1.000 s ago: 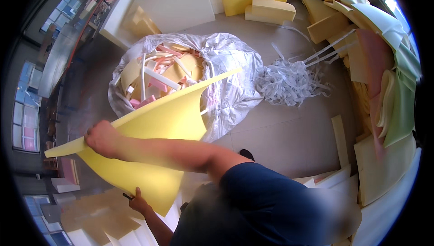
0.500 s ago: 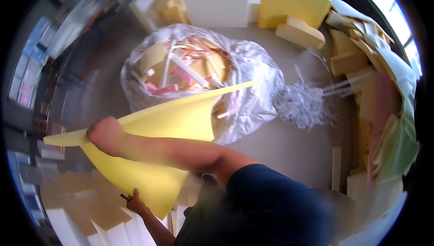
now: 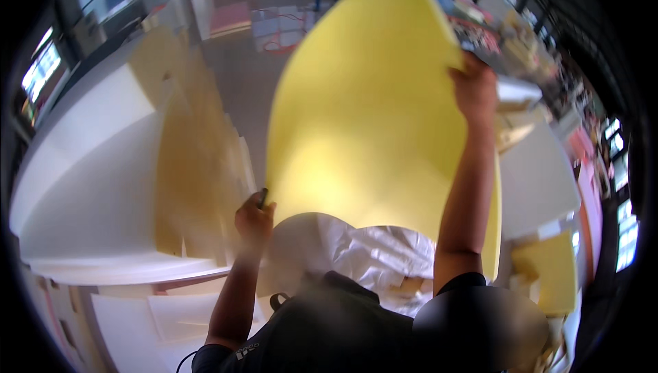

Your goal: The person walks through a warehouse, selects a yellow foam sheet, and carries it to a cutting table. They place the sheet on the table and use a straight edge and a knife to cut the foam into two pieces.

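A large yellow foam sheet (image 3: 363,113) stands in front of me, bowed and pointed at its far end, filling the middle of the view. My right hand (image 3: 474,89) is closed round its right edge, far up, with the arm stretched out. At the near left edge is my left hand (image 3: 253,221), closed, with a small dark stick-like tool (image 3: 262,198) poking up from it. That hand is against or just beside the sheet; blur keeps me from telling which. Part of a crumpled whitish plastic bag (image 3: 384,256) shows below the sheet's near edge.
To the left stand large white sheets (image 3: 89,181) and blurred tan sheets (image 3: 192,167). On the right are a pale panel (image 3: 538,174) and a yellow block (image 3: 552,274). White sheets (image 3: 178,318) lie at the lower left.
I have turned, so the scrap-filled bag has moved from the far middle to near my body. The sheet has swung up and away from me, with my right hand now reaching out along its right edge.
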